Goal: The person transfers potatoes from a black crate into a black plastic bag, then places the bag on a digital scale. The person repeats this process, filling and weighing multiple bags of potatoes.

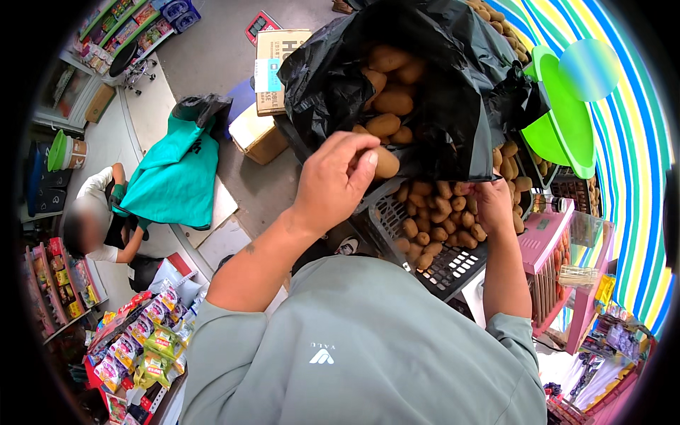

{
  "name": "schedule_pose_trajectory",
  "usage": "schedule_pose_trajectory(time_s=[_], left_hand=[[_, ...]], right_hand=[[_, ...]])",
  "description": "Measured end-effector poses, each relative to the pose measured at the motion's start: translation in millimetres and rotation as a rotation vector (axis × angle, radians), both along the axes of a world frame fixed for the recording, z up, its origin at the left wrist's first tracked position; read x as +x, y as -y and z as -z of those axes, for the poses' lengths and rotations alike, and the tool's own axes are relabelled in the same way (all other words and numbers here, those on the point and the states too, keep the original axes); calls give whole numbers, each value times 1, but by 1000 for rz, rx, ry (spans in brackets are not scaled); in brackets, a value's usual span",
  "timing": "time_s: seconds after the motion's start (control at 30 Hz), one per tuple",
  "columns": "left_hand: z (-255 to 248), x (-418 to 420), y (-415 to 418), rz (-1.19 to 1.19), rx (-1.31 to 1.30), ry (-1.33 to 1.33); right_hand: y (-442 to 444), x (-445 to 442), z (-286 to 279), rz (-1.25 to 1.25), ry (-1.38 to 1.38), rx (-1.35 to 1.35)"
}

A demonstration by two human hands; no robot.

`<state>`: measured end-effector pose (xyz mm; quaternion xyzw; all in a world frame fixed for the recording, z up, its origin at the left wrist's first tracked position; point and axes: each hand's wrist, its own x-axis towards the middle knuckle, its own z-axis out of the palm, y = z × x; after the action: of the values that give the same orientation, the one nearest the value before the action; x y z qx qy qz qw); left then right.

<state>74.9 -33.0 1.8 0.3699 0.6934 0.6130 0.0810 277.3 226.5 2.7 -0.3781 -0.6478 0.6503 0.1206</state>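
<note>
My left hand [340,178] holds a brown kiwifruit [387,162] between thumb and fingers, at the near left edge of a black plastic bag [457,106]. Several more kiwifruit [393,101] lie inside the bag, which gapes wide. On the right, my right hand [491,204] grips the bag's near rim, its fingertips partly hidden by the plastic. Below the bag, a black plastic crate [451,271] holds many loose kiwifruit [441,212].
Cardboard boxes [271,101] stand left of the bag. A green plastic basin [563,117] and a pink sausage-roller cabinet [547,239] are on the right. At left, a gloved person [101,212] crouches holding a teal bag [175,175]. Packaged snacks [143,340] fill a lower-left display.
</note>
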Motion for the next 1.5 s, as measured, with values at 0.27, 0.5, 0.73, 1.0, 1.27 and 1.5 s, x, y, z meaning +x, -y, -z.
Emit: schedule_pose_trajectory(time_s=[0.27, 0.5, 0.73, 1.0, 1.27, 1.5], left_hand=[[-2, -22, -19, -177, 143, -54], [105, 145, 219, -617, -619, 497], [164, 349, 380, -1079, -845, 1027], [228, 280, 405, -838, -780, 1201], [251, 141, 419, -677, -698, 990], [237, 131, 451, -734, -596, 1044]], right_hand=[[46, 17, 89, -350, 242, 99], [59, 10, 187, -694, 379, 81], [65, 11, 207, -585, 267, -85], [81, 24, 52, -460, 257, -276], [233, -16, 17, -667, 287, -525], [314, -129, 48, -792, 419, -301]])
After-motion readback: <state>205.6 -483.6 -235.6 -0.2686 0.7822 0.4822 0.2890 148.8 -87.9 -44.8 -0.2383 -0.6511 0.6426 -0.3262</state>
